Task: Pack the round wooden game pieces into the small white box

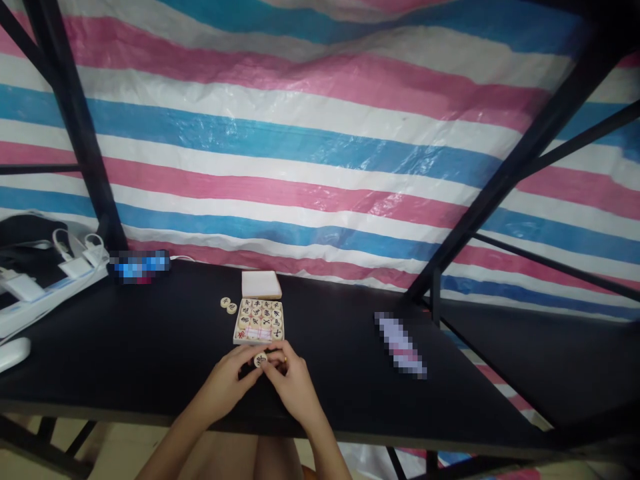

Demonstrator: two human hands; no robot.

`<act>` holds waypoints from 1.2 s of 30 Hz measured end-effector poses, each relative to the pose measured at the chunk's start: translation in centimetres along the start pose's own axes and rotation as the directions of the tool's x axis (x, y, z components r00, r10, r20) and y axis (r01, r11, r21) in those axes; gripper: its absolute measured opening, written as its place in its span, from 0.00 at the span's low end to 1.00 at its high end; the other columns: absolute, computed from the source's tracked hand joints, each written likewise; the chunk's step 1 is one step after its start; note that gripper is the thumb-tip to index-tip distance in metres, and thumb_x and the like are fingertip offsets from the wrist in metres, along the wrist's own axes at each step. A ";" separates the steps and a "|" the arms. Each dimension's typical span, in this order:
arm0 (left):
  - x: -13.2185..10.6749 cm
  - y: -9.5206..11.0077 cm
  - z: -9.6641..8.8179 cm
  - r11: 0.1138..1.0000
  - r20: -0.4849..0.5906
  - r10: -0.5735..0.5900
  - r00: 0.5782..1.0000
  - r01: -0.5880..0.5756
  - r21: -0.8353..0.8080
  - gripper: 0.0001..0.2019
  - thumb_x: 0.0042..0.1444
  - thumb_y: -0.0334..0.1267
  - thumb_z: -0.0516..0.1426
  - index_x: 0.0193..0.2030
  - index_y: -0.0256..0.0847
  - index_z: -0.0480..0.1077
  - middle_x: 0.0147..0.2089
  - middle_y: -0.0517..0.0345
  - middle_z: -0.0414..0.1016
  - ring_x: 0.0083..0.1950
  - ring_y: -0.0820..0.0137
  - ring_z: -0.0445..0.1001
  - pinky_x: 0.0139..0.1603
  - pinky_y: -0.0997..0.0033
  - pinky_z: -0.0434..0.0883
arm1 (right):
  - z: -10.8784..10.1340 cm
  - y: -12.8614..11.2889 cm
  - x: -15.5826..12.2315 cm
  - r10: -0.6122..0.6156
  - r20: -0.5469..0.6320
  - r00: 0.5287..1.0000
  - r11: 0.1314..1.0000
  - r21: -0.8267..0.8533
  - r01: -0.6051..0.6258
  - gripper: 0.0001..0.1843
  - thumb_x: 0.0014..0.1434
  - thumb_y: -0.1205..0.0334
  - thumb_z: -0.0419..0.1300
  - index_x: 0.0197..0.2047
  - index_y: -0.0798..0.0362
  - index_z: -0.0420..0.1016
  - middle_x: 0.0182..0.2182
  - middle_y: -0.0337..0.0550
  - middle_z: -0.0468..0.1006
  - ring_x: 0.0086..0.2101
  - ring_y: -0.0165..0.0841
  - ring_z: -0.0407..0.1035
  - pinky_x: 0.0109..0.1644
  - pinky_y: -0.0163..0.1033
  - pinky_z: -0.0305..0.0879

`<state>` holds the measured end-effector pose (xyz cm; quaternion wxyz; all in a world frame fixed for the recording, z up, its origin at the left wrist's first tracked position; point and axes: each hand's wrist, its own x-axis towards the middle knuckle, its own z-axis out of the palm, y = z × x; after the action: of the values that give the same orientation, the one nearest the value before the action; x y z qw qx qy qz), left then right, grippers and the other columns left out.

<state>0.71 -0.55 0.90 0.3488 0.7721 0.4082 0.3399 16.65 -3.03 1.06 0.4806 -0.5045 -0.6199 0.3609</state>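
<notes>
A round wooden Chinese chess piece [260, 360] with a dark character is pinched between my left hand [231, 379] and my right hand [293, 381], just in front of the open box. Both hands are closed, their thumbs and fingers meeting around this piece; some fingertips are hidden. The shallow square box [236, 337] holds rows of similar pieces, mostly with dark characters and one red at its front left. Between the front corner pieces, a white and pink checked patch shows inside. Left of the box, two loose chess pieces [229, 305] lie close together.
Behind the box lies its pale lid [261, 285]. On the black desk [330, 373] are a blurred lilac object [400, 345] at right, and a power strip [55, 293] with chargers, a white mouse [14, 354] and a blurred blue device [143, 267] at left. Black frame posts flank it.
</notes>
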 end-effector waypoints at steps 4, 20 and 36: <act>0.0 -0.6 0.4 0.996 -0.076 -0.071 0.995 0.066 -0.063 0.19 0.55 0.36 0.53 0.55 0.45 0.65 0.42 0.56 0.78 0.34 0.69 0.73 0.35 0.72 0.70 | 0.0 -0.1 -0.1 -0.011 0.033 0.999 1.000 0.024 0.010 0.10 0.58 0.62 0.55 0.44 0.51 0.71 0.29 0.40 0.80 0.32 0.34 0.75 0.36 0.34 0.67; 0.0 0.2 -0.1 1.000 -0.159 -0.024 0.987 0.024 0.002 0.07 0.56 0.38 0.52 0.35 0.42 0.71 0.32 0.59 0.75 0.31 0.70 0.71 0.34 0.73 0.68 | 0.2 0.4 -0.2 -0.055 0.017 0.998 0.993 -0.099 0.056 0.08 0.58 0.63 0.55 0.38 0.52 0.75 0.24 0.36 0.76 0.26 0.30 0.70 0.31 0.30 0.63; 4.5 0.1 -0.6 0.661 -0.069 0.118 0.991 -0.026 0.750 0.12 0.62 0.34 0.49 0.45 0.39 0.73 0.42 0.51 0.77 0.45 0.59 0.71 0.42 0.64 0.64 | 0.5 1.7 -0.1 -0.142 -0.265 0.954 0.933 -0.358 0.039 0.13 0.58 0.66 0.52 0.44 0.51 0.73 0.45 0.48 0.71 0.46 0.38 0.68 0.44 0.38 0.68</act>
<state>2.26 3.49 2.38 -0.0352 0.8423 0.4997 0.1989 16.67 -2.68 -0.64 0.4843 -0.5991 -0.6207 0.1458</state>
